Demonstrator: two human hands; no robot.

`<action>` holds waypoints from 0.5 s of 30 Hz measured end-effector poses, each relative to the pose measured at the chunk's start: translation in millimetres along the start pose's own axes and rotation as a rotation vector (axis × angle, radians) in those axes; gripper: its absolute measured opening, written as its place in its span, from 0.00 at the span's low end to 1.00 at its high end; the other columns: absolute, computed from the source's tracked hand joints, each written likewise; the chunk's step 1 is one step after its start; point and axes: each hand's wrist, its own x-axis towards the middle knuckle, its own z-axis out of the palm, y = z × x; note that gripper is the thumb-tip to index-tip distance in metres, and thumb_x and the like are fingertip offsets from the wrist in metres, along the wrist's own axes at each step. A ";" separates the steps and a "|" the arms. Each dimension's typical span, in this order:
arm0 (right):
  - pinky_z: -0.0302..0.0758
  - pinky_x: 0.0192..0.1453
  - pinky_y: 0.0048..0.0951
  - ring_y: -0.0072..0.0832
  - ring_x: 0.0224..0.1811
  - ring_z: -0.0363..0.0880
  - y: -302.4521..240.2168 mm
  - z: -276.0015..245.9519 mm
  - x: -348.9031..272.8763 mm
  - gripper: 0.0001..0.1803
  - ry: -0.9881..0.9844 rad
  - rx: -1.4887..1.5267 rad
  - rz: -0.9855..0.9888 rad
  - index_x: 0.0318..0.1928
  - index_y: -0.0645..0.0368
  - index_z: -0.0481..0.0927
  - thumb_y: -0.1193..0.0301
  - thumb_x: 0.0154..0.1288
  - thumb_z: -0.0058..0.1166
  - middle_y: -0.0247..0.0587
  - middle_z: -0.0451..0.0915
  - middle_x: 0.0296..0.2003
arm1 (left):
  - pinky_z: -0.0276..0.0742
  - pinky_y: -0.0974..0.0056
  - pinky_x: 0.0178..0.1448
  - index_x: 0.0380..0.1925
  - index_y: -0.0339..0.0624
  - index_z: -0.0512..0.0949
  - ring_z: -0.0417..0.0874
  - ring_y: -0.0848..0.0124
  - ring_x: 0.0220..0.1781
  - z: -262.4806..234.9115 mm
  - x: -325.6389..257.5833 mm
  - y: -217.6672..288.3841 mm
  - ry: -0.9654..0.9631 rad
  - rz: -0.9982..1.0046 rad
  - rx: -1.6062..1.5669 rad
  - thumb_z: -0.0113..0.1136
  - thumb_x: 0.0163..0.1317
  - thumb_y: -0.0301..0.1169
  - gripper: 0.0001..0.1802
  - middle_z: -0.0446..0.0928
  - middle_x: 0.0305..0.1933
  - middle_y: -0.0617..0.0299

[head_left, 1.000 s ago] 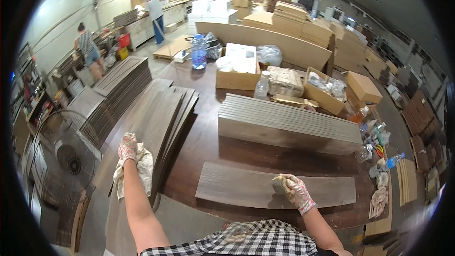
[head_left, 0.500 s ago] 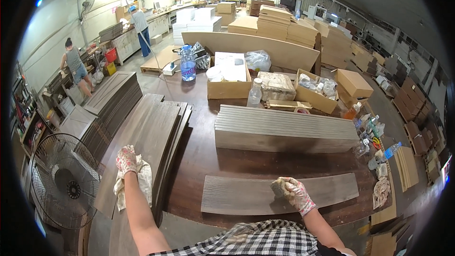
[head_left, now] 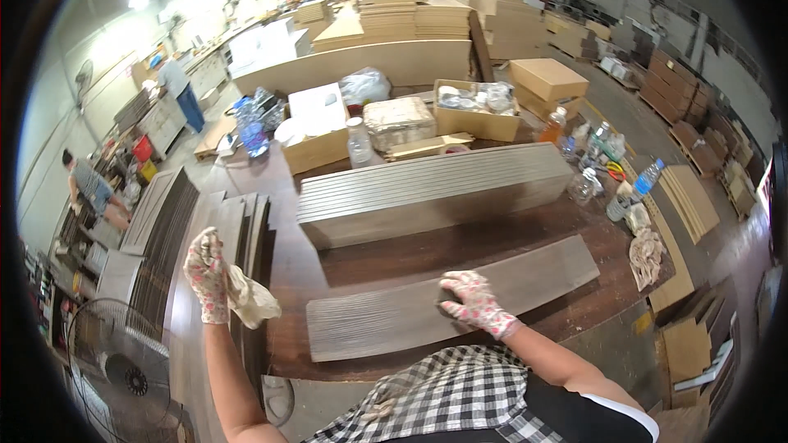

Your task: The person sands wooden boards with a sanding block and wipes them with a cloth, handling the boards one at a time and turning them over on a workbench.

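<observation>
The long grey-brown wood-grain panel (head_left: 394, 317) lies flat on the near side of the dark reddish-brown wooden counter (head_left: 368, 272), right before me, probably for easy reach. My right hand (head_left: 474, 302) is on it with fingers curled; something dark shows beneath them, but I cannot tell whether I grip it. My left hand (head_left: 208, 272), raised to the left, is closed around a crumpled off-white cloth (head_left: 253, 299), which hangs down clear of the panel. Just beyond, similar grey-brown boards (head_left: 435, 197) stand tightly packed, seemingly to save room.
</observation>
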 end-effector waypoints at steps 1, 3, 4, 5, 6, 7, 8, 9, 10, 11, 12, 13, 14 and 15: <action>0.63 0.60 0.41 0.41 0.57 0.67 -9.1 -2.0 4.0 0.22 -0.027 0.095 -0.067 0.49 0.55 0.74 0.59 0.55 0.55 0.43 0.72 0.52 | 0.74 0.69 0.39 0.39 0.38 0.78 0.80 0.73 0.35 17.0 -5.1 18.3 -0.022 0.056 0.135 0.56 0.59 0.29 0.09 0.79 0.32 0.59; 0.62 0.63 0.41 0.42 0.59 0.65 -53.8 -11.9 26.5 0.25 -0.196 0.378 -0.228 0.54 0.56 0.71 0.58 0.59 0.50 0.47 0.69 0.55 | 0.75 0.65 0.39 0.37 0.40 0.78 0.81 0.65 0.34 38.2 -6.0 25.8 -0.099 0.242 0.238 0.56 0.59 0.30 0.08 0.80 0.33 0.56; 0.61 0.64 0.40 0.42 0.60 0.64 -81.2 -20.3 32.1 0.26 -0.358 0.589 -0.330 0.57 0.57 0.68 0.57 0.62 0.47 0.49 0.68 0.56 | 0.75 0.64 0.39 0.37 0.41 0.79 0.81 0.62 0.34 52.7 -7.3 37.9 -0.165 0.318 0.278 0.57 0.58 0.30 0.08 0.79 0.34 0.55; 0.60 0.65 0.39 0.42 0.61 0.63 -122.2 -50.7 44.0 0.26 -0.596 0.767 -0.474 0.58 0.60 0.66 0.59 0.64 0.44 0.51 0.67 0.57 | 0.75 0.63 0.39 0.36 0.42 0.79 0.81 0.60 0.34 59.7 -9.1 48.9 -0.212 0.299 0.285 0.56 0.58 0.31 0.08 0.79 0.34 0.54; 0.58 0.65 0.38 0.43 0.61 0.63 -149.2 -71.1 42.9 0.27 -0.718 0.954 -0.542 0.58 0.62 0.65 0.57 0.65 0.41 0.53 0.68 0.55 | 0.75 0.63 0.39 0.36 0.42 0.79 0.81 0.60 0.34 69.6 -10.2 57.4 -0.228 0.309 0.274 0.56 0.58 0.31 0.08 0.79 0.34 0.54; 0.61 0.62 0.35 0.41 0.58 0.66 -168.3 -77.8 42.2 0.25 -0.803 1.088 -0.664 0.57 0.62 0.66 0.58 0.65 0.42 0.52 0.71 0.52 | 0.74 0.62 0.39 0.35 0.42 0.79 0.80 0.59 0.34 80.6 -9.6 67.8 -0.296 0.344 0.323 0.56 0.58 0.31 0.07 0.79 0.33 0.54; 0.64 0.60 0.33 0.39 0.55 0.70 -182.2 -82.2 39.5 0.24 -0.881 1.219 -0.785 0.55 0.63 0.68 0.59 0.65 0.42 0.50 0.74 0.50 | 0.74 0.61 0.38 0.34 0.43 0.78 0.80 0.58 0.33 94.3 -8.6 79.0 -0.367 0.383 0.367 0.56 0.58 0.31 0.07 0.78 0.32 0.54; 0.60 0.63 0.34 0.37 0.58 0.66 -195.5 -94.4 37.7 0.23 -1.026 1.318 -0.743 0.56 0.63 0.68 0.60 0.67 0.42 0.49 0.72 0.52 | 0.73 0.59 0.36 0.32 0.44 0.77 0.78 0.55 0.31 102.5 -11.8 92.5 -0.397 0.463 0.402 0.55 0.58 0.32 0.06 0.76 0.29 0.54; 0.55 0.65 0.34 0.36 0.61 0.63 -196.8 -106.2 34.8 0.23 -1.151 1.412 -0.680 0.56 0.63 0.69 0.60 0.68 0.42 0.49 0.70 0.55 | 0.73 0.57 0.34 0.32 0.45 0.77 0.78 0.54 0.30 116.4 -16.0 107.1 -0.473 0.495 0.473 0.55 0.58 0.33 0.06 0.75 0.27 0.55; 0.56 0.64 0.33 0.35 0.60 0.64 -198.4 -112.4 34.2 0.23 -1.223 1.473 -0.671 0.56 0.62 0.69 0.60 0.68 0.42 0.48 0.71 0.54 | 0.73 0.57 0.34 0.32 0.45 0.77 0.78 0.54 0.30 123.2 -23.7 115.6 -0.512 0.539 0.484 0.54 0.58 0.33 0.06 0.75 0.27 0.55; 0.57 0.63 0.33 0.34 0.59 0.64 -196.5 -116.3 33.8 0.22 -1.239 1.507 -0.679 0.56 0.62 0.69 0.61 0.68 0.42 0.48 0.71 0.53 | 0.73 0.57 0.34 0.32 0.46 0.77 0.78 0.54 0.30 130.1 -30.6 120.5 -0.550 0.583 0.492 0.54 0.58 0.33 0.06 0.75 0.27 0.55; 0.58 0.62 0.32 0.33 0.58 0.65 -192.7 -120.9 33.2 0.22 -1.242 1.530 -0.705 0.56 0.62 0.70 0.61 0.68 0.42 0.47 0.71 0.52 | 0.74 0.57 0.34 0.31 0.46 0.77 0.78 0.55 0.30 138.9 -36.6 121.2 -0.567 0.590 0.460 0.55 0.57 0.33 0.06 0.75 0.27 0.55; 0.59 0.61 0.31 0.32 0.56 0.65 -186.2 -126.7 32.4 0.22 -1.241 1.552 -0.723 0.56 0.62 0.70 0.61 0.67 0.43 0.46 0.72 0.51 | 0.74 0.57 0.34 0.31 0.46 0.77 0.78 0.56 0.31 145.1 -45.1 125.0 -0.603 0.537 0.431 0.56 0.56 0.33 0.05 0.76 0.28 0.55; 0.60 0.60 0.31 0.32 0.55 0.66 -179.8 -132.9 30.8 0.22 -1.230 1.568 -0.739 0.56 0.62 0.70 0.61 0.67 0.43 0.46 0.72 0.50 | 0.75 0.58 0.35 0.30 0.46 0.78 0.79 0.56 0.31 153.4 -53.4 119.2 -0.620 0.493 0.365 0.57 0.56 0.33 0.05 0.76 0.28 0.55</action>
